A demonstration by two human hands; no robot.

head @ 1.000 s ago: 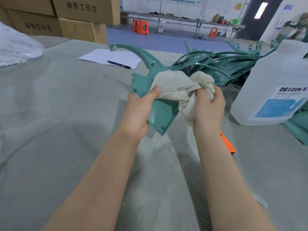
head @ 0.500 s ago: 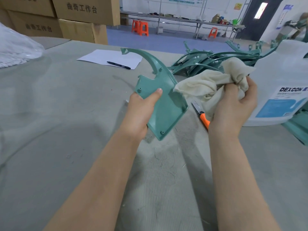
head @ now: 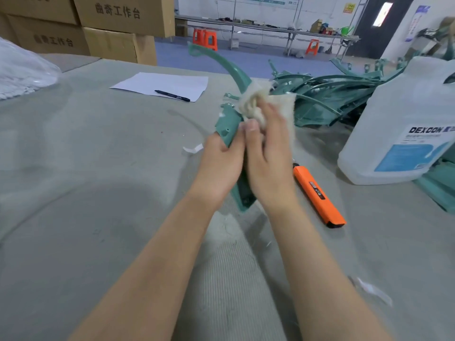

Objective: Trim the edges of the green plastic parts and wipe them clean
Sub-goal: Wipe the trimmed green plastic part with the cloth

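So, w/ our left hand (head: 219,163) gripping the green part (head: 227,126) upright over the table (head: 98,193) and our right hand (head: 268,163), blurred, apparently bunching the cloth (head: 256,102) against it, we should wipe firmly along each edge, incl. screw holes.

Cardboard boxes (head: 118,23) sitting stacked at upper left. Pen (head: 172,95) lying on sheet of paper (head: 147,82), upper centre. Orange stools (head: 205,38) standing far back. Plastic bag (head: 22,70) bulging at left edge.
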